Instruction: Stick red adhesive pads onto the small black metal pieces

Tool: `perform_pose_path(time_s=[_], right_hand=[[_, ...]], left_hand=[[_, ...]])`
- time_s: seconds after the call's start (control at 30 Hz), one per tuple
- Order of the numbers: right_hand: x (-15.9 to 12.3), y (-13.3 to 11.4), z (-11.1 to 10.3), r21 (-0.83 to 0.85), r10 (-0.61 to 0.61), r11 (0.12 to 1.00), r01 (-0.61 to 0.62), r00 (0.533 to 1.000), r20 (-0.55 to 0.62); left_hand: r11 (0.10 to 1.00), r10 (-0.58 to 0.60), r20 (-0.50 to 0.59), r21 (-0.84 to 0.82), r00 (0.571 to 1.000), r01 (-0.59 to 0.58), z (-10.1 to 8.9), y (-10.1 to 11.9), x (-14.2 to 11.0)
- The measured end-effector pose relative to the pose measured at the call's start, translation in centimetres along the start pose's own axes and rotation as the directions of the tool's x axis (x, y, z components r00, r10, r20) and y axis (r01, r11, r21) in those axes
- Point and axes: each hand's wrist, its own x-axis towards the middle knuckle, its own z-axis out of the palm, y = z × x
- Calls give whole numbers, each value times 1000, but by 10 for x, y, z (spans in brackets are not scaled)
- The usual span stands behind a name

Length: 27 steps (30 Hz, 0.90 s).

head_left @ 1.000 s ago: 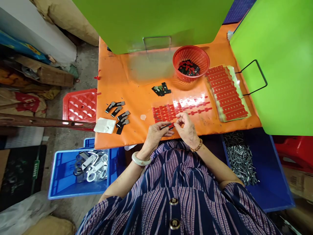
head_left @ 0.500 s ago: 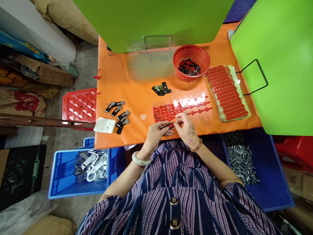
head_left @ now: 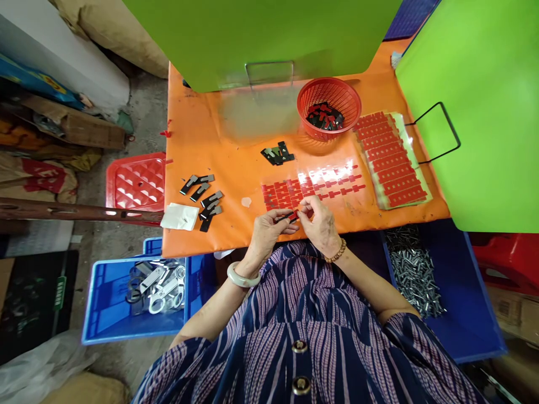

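Observation:
My left hand (head_left: 263,234) is closed around a small flat black piece (head_left: 286,217) by the front edge of the table. My right hand (head_left: 320,227) pinches at the piece's right end, where a bit of red, seemingly a sticker (head_left: 295,214), shows between the fingertips. Just beyond both hands lies a clear sheet of red stickers (head_left: 272,193), with gaps among its rows. Several black pieces (head_left: 278,154) are heaped behind that sheet. More black pieces with grey tabs (head_left: 211,198) lie to the left.
A red basket (head_left: 306,120) holds black and red pieces. Stacked red sticker sheets (head_left: 393,163) lie at the right. Green panels (head_left: 269,33) with wire handles stand behind and to the right. Blue bins flank my lap, the left (head_left: 113,331) with magnifier-like parts, the right (head_left: 467,314) with metal pins.
My right hand's fingertips have shifted slightly left, closer against the end of the black piece. My left hand keeps its hold, nearly still.

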Motion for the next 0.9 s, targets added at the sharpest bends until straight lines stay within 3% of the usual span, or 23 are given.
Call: perform_pose_path(time_s=[0.17,0.47,0.73,0.9], right_hand=[[1,1,-1,-23,15,1000,-15,1000,13],[2,9,0,125,142,981,-149,988,68],[1,14,0,127,132,982,-143,987,92],[6,23,-5,48,101,994,-101,995,1]], left_hand=[[1000,9,-13,-17,1000,-9,-1,-4,1],[1000,19,-7,9,1000,-19,-2,-10,2],[1000,27,7,5,1000,-28,-2,-15,6],[1000,16,1,-19,1000,-16,-3,-11,4]])
